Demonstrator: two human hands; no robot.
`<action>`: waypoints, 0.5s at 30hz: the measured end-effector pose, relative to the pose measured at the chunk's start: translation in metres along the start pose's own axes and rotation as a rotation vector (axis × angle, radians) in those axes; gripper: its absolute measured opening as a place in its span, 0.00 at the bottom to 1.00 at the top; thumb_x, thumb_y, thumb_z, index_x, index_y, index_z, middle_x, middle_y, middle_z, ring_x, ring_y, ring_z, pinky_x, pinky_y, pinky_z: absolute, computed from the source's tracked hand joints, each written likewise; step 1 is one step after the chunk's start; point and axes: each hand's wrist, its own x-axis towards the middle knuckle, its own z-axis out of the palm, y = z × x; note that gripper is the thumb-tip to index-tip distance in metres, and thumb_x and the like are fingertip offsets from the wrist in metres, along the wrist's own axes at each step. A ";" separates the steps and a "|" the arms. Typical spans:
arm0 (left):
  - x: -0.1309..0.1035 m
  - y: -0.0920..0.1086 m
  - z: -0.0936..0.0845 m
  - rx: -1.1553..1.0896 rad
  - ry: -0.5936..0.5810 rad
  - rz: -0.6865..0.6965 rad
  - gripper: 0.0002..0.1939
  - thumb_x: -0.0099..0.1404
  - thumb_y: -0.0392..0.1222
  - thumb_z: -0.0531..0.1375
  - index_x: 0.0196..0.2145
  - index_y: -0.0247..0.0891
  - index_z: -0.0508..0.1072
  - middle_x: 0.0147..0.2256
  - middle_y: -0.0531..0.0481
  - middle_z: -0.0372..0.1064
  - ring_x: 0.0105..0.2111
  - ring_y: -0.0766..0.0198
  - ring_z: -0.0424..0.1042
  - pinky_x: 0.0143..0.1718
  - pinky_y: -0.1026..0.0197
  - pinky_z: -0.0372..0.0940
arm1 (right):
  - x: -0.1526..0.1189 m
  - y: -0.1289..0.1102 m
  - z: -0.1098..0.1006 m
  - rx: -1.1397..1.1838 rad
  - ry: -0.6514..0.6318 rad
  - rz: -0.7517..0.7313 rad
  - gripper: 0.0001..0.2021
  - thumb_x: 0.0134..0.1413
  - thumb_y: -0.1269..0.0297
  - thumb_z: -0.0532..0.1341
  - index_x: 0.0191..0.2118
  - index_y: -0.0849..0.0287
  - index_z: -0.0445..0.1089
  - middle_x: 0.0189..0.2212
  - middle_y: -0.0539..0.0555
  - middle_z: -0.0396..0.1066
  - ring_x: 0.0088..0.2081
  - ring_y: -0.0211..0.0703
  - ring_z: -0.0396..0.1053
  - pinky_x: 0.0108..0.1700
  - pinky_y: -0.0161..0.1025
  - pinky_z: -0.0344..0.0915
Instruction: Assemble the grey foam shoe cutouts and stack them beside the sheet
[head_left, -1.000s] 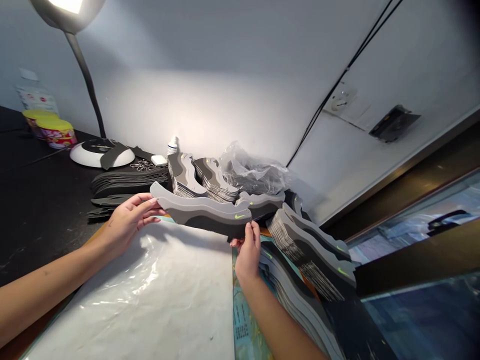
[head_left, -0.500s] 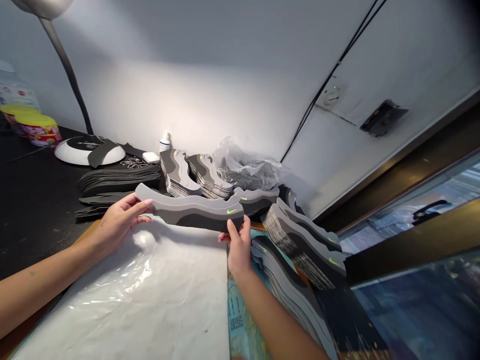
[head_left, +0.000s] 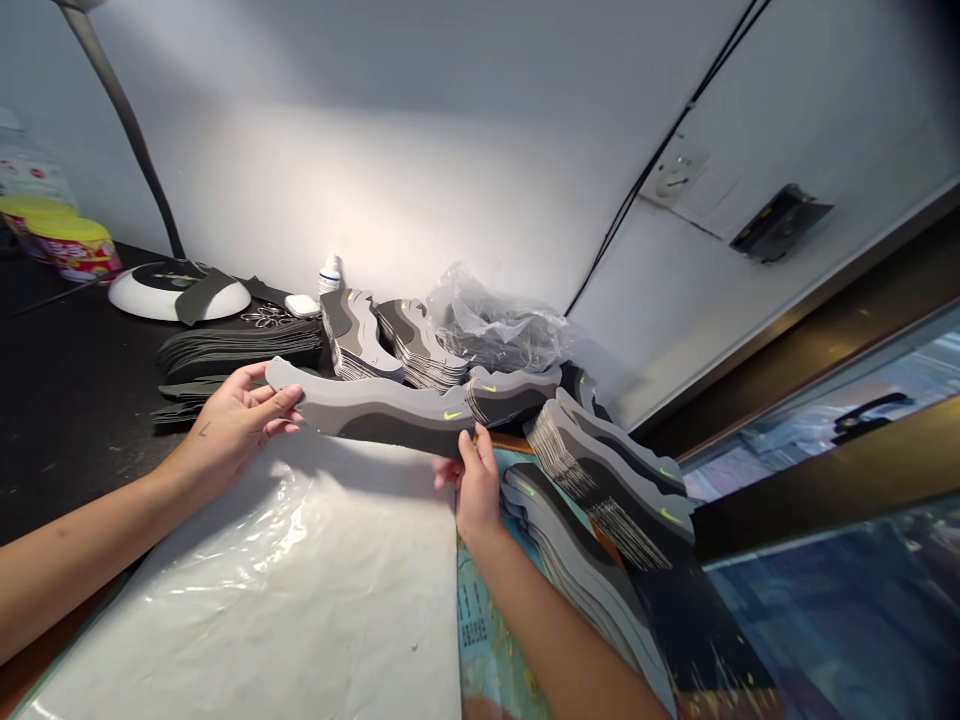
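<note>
A long, wavy-edged grey shoe panel (head_left: 367, 408) with lighter and darker bands and a small yellow-green swoosh is stretched between my hands. At its left end, my left hand (head_left: 238, 418) pinches it between thumb and fingers. My right hand (head_left: 477, 482) grips the lower right corner, thumb in front. Beneath the panel lies a white plastic-covered board (head_left: 300, 600). To the right of my right hand are a fanned stack of similar panels (head_left: 570, 555) and a taller tilted stack (head_left: 600, 480).
Behind the held panel stand two more panel stacks (head_left: 356, 335), with a crumpled clear plastic bag (head_left: 495, 325) beside them. Dark strips (head_left: 232, 355) are piled at left, near a lamp base (head_left: 135, 295). A white bottle (head_left: 330, 275) stands against the wall.
The panel has shifted slightly left and up in view, with both hands still on it. My right hand's fingers have shifted a little at the panel's corner.
</note>
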 end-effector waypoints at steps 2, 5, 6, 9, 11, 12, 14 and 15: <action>0.000 0.001 0.000 -0.007 0.011 0.002 0.39 0.44 0.46 0.76 0.52 0.40 0.66 0.28 0.58 0.70 0.20 0.72 0.69 0.22 0.71 0.69 | -0.003 -0.002 0.001 0.009 -0.037 0.029 0.33 0.51 0.50 0.64 0.60 0.56 0.56 0.10 0.33 0.50 0.10 0.31 0.50 0.16 0.30 0.54; -0.003 0.004 0.003 -0.013 -0.001 0.022 0.42 0.47 0.45 0.74 0.58 0.42 0.63 0.27 0.58 0.69 0.20 0.71 0.68 0.23 0.69 0.70 | -0.005 -0.003 0.003 0.017 -0.063 0.040 0.38 0.52 0.50 0.63 0.64 0.59 0.52 0.08 0.32 0.47 0.10 0.31 0.47 0.17 0.29 0.56; -0.004 0.005 0.005 -0.026 -0.022 0.018 0.42 0.48 0.45 0.74 0.58 0.42 0.64 0.28 0.57 0.70 0.21 0.71 0.68 0.23 0.69 0.70 | -0.005 -0.003 0.003 0.017 -0.062 0.041 0.40 0.52 0.49 0.63 0.65 0.59 0.50 0.08 0.32 0.48 0.10 0.31 0.49 0.19 0.30 0.59; -0.007 0.005 0.007 -0.042 -0.098 -0.050 0.35 0.46 0.47 0.74 0.51 0.38 0.70 0.33 0.52 0.73 0.23 0.69 0.70 0.23 0.68 0.69 | -0.004 0.001 0.002 0.009 -0.065 0.032 0.42 0.53 0.47 0.63 0.67 0.59 0.46 0.10 0.33 0.52 0.12 0.32 0.54 0.22 0.32 0.63; -0.008 0.002 0.007 0.028 -0.110 -0.105 0.29 0.44 0.48 0.74 0.43 0.35 0.74 0.32 0.49 0.74 0.25 0.66 0.71 0.24 0.66 0.69 | -0.004 0.003 0.002 -0.006 -0.081 0.018 0.42 0.54 0.46 0.63 0.68 0.58 0.46 0.10 0.34 0.54 0.13 0.33 0.56 0.23 0.33 0.65; -0.008 0.001 0.006 0.108 -0.107 -0.124 0.26 0.43 0.49 0.74 0.38 0.34 0.75 0.30 0.48 0.74 0.25 0.65 0.71 0.24 0.66 0.67 | -0.003 0.004 0.001 -0.014 -0.093 0.013 0.42 0.54 0.45 0.62 0.68 0.58 0.46 0.11 0.34 0.54 0.13 0.33 0.56 0.23 0.33 0.65; -0.010 -0.001 0.004 0.343 -0.126 -0.147 0.20 0.45 0.53 0.72 0.26 0.34 0.75 0.23 0.49 0.71 0.22 0.65 0.67 0.20 0.66 0.60 | -0.004 0.005 0.001 -0.032 -0.121 0.003 0.42 0.54 0.44 0.62 0.67 0.58 0.46 0.11 0.35 0.56 0.13 0.34 0.57 0.23 0.33 0.65; -0.010 -0.002 0.002 0.443 -0.128 -0.134 0.20 0.46 0.55 0.71 0.21 0.34 0.74 0.19 0.50 0.68 0.19 0.67 0.63 0.18 0.66 0.56 | -0.004 0.005 0.002 -0.041 -0.138 0.000 0.42 0.54 0.44 0.62 0.67 0.58 0.47 0.11 0.35 0.56 0.13 0.34 0.57 0.23 0.33 0.66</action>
